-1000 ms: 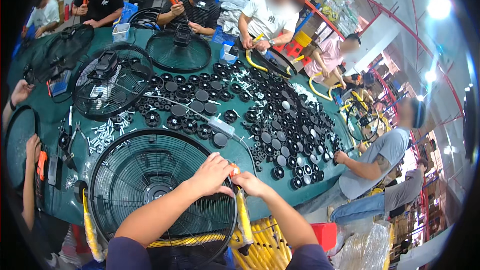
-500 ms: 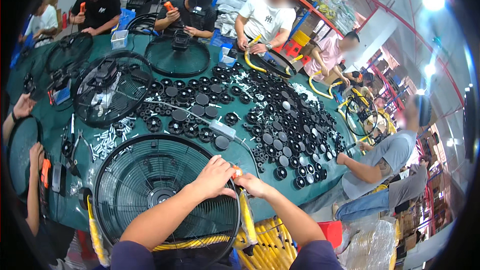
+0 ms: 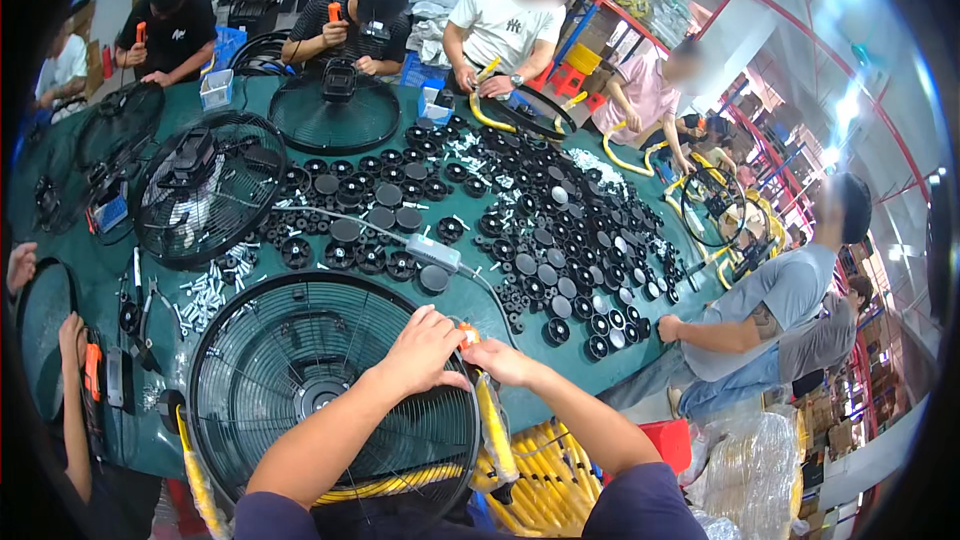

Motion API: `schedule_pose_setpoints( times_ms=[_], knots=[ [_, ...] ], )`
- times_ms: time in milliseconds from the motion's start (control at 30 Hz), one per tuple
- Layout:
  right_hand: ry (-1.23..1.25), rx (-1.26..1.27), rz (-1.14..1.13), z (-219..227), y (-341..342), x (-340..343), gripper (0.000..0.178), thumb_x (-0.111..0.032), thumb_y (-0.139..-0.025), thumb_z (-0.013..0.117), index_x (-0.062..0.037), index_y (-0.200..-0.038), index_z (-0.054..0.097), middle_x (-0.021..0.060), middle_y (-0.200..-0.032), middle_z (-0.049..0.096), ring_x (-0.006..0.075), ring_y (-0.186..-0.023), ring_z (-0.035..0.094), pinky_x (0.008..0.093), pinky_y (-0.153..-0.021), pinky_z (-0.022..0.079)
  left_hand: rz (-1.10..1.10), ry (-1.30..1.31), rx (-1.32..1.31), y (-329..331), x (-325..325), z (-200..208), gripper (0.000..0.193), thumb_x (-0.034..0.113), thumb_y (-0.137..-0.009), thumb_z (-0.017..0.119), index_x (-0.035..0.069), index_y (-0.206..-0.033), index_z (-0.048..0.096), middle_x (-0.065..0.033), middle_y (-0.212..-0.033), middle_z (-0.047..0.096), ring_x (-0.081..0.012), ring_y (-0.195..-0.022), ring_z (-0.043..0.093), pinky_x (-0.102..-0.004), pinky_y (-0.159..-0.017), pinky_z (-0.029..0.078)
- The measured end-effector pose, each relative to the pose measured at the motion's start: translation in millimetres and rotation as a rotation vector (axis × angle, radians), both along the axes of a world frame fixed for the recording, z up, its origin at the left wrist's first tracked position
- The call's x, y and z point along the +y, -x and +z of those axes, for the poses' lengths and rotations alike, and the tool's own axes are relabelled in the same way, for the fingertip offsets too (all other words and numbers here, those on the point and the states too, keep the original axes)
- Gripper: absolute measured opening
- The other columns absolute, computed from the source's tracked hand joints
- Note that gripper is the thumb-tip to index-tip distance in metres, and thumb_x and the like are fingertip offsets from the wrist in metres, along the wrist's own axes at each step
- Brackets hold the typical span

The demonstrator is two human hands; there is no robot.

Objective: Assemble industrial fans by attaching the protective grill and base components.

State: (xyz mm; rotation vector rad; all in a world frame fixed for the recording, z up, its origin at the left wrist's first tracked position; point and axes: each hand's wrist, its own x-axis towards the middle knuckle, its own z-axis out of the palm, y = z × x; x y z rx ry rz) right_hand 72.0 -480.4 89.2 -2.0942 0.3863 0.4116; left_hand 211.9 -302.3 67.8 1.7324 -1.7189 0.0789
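Fingers [image 3: 440,325] of both hands pinch the fan guard [image 3: 300,380] rim.

The fan grille [image 3: 290,370] looks like glossy black wire metal, the round caps [image 3: 560,270] matt black plastic, and the table [image 3: 480,310] a dull green cloth-like top.

Before us on the tabletop [image 3: 480,300] lies a fan grille [image 3: 300,380], our hands on its right rim, caps [image 3: 560,250] spread behind-right, another grille [image 3: 205,190] behind-left, screws [image 3: 205,290] between them.
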Motion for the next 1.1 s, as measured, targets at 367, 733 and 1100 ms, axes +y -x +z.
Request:
schedule_pose_setpoints(
  times_ms=[367,733,1100],
  knots=[
    [-0.018,0.258,0.019,1,-12,-9,0.039,-0.031,-0.102,0.046,0.0011,-0.100,0.067,0.0063,-0.083,0.068,0.0232,-0.076,0.062,0.0417,-0.074,0.052,-0.007,-0.037,-0.028,2,0,6,0.075,0.054,-0.063,0.086,0.003,-0.113,0.064,-0.0128,-0.106,0.063,-0.0340,-0.115,0.057,-0.0516,-0.117,0.032],
    [0.191,-0.411,-0.034,-8,33,21,0.039,-0.031,-0.102,0.047,0.0022,-0.105,0.067,0.0205,-0.102,0.071,0.0309,-0.092,0.067,0.0443,-0.082,0.052,0.000,-0.025,-0.019,5,2,4,0.074,0.050,-0.064,0.087,0.007,-0.118,0.062,-0.0103,-0.107,0.062,-0.0327,-0.116,0.056,-0.0540,-0.117,0.032],
    [0.351,-0.686,-0.016,-5,29,33,0.039,-0.034,-0.103,0.047,-0.0009,-0.107,0.067,0.0187,-0.099,0.069,0.0318,-0.094,0.065,0.0416,-0.087,0.051,-0.007,0.004,0.053,0,2,-1,0.075,0.049,-0.064,0.088,0.006,-0.120,0.061,-0.0114,-0.112,0.062,-0.0323,-0.118,0.056,-0.0537,-0.117,0.031]
  ],
)
